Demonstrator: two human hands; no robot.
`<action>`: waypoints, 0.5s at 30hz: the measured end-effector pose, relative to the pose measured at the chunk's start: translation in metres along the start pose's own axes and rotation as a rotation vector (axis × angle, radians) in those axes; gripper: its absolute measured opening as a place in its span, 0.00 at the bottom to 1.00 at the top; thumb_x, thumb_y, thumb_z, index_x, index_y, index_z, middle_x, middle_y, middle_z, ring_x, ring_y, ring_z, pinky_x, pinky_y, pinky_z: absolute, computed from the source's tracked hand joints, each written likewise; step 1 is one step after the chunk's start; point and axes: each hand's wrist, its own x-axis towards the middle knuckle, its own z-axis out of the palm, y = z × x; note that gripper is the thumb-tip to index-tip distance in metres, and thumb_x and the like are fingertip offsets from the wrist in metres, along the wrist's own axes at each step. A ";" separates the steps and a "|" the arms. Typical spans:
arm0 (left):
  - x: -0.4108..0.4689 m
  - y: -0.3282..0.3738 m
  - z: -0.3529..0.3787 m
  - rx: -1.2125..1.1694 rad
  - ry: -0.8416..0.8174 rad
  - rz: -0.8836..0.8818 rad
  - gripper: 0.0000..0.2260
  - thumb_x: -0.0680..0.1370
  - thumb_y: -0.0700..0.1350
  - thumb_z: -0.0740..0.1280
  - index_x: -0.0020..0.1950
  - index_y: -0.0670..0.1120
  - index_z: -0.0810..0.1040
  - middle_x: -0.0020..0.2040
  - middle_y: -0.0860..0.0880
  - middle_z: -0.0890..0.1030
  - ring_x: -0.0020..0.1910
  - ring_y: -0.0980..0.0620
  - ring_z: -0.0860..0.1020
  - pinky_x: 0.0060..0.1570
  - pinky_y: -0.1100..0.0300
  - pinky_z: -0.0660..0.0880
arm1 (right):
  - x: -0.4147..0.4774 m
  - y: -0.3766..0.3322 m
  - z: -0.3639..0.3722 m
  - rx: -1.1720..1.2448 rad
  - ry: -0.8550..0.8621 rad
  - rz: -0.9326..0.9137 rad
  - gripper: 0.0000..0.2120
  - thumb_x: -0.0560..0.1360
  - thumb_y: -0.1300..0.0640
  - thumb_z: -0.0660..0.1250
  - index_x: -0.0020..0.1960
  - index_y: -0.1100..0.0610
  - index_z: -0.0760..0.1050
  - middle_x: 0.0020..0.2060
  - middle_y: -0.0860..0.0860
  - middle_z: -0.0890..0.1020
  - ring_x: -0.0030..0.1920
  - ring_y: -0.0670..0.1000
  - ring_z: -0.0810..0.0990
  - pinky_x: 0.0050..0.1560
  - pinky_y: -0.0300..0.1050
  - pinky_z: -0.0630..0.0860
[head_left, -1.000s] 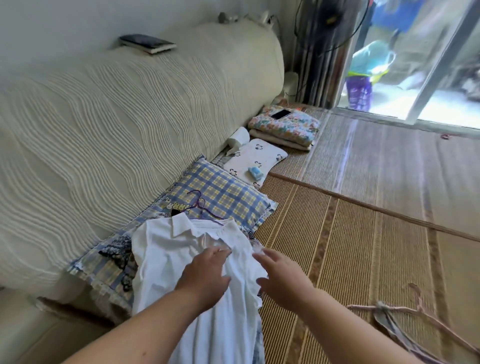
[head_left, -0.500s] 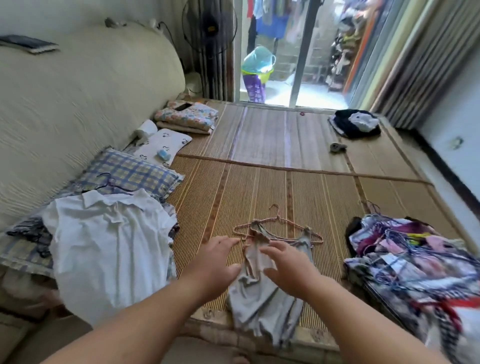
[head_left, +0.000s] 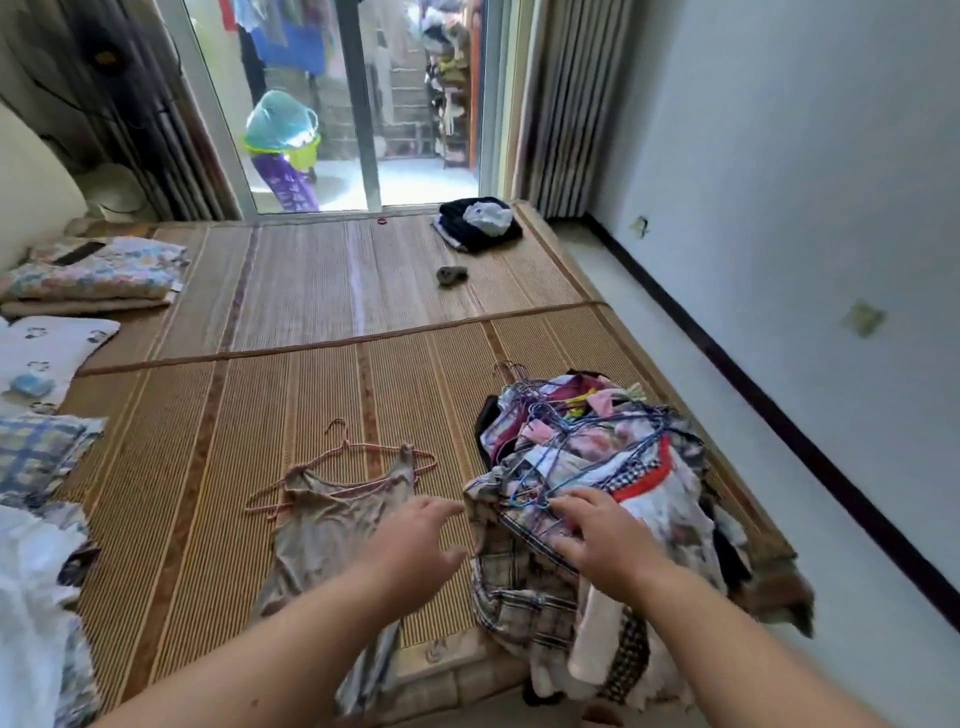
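Two bare hands reach over a woven bed mat (head_left: 208, 441). On the right, the right hand (head_left: 602, 540) rests with spread, relaxed fingers on a heap of mixed laundry (head_left: 623, 467) tangled with blue wire hangers (head_left: 545, 462), at the mat's near right edge. Beside the heap, the left hand (head_left: 415, 545) hovers open, fingers loosely spread, above a grey camisole (head_left: 322, 525) lying flat on a pink hanger (head_left: 343, 457).

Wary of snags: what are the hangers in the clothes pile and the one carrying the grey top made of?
Pile hangers: seemingly thin wire, blue coated, judging by slim bent loops. Pink hanger carrying the grey top: same thin wire look, coating probably plastic.
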 end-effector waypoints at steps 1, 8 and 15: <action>0.017 0.016 0.012 -0.006 -0.010 0.003 0.23 0.76 0.52 0.66 0.71 0.58 0.65 0.71 0.57 0.66 0.66 0.57 0.68 0.64 0.59 0.66 | 0.006 0.025 -0.007 0.012 0.001 0.014 0.25 0.74 0.46 0.63 0.71 0.44 0.64 0.72 0.48 0.63 0.70 0.51 0.66 0.68 0.51 0.66; 0.130 0.121 0.096 -0.061 -0.097 -0.067 0.24 0.77 0.50 0.65 0.72 0.55 0.65 0.70 0.54 0.67 0.67 0.55 0.69 0.67 0.58 0.65 | 0.085 0.190 -0.047 0.013 -0.081 0.039 0.26 0.76 0.47 0.62 0.73 0.46 0.61 0.72 0.47 0.62 0.72 0.48 0.62 0.68 0.44 0.62; 0.235 0.156 0.164 -0.062 -0.186 -0.233 0.25 0.77 0.51 0.65 0.73 0.56 0.63 0.70 0.54 0.67 0.67 0.56 0.68 0.68 0.60 0.62 | 0.192 0.304 -0.059 0.054 -0.140 0.044 0.27 0.75 0.46 0.62 0.73 0.46 0.61 0.71 0.46 0.65 0.70 0.48 0.65 0.68 0.48 0.65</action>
